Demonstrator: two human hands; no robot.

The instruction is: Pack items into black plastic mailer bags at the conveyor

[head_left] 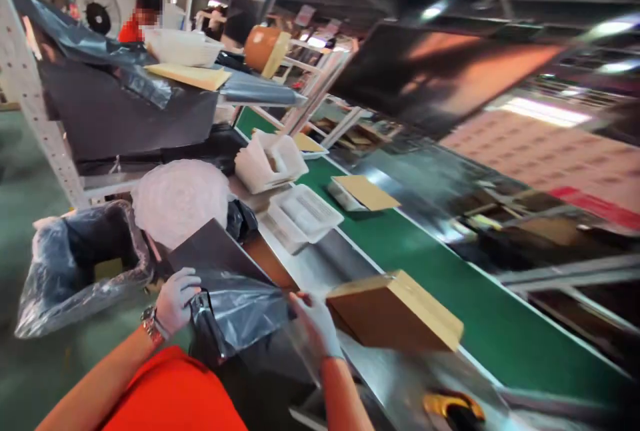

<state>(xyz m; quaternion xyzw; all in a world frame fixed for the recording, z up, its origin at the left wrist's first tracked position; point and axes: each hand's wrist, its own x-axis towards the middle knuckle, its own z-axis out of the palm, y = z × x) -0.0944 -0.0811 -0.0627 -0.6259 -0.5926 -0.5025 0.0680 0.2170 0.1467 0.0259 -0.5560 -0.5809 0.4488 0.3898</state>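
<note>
A black plastic bag is stretched between my two hands, low in front of my body. My left hand, in a pale glove, is closed on the bag's left edge. On the other side my right hand, also gloved with its fingertips showing, pinches the right edge. The bag's front has a glossy, creased surface; whether anything is inside it cannot be made out. Just behind it lies a flat dark sheet. A brown cardboard box stands close to the right of my right hand.
A green conveyor belt runs along the right, carrying a white basket with a tan envelope. White baskets stand beside it. A bubble wrap roll and a plastic-lined bin are left. A yellow tape dispenser lies front right.
</note>
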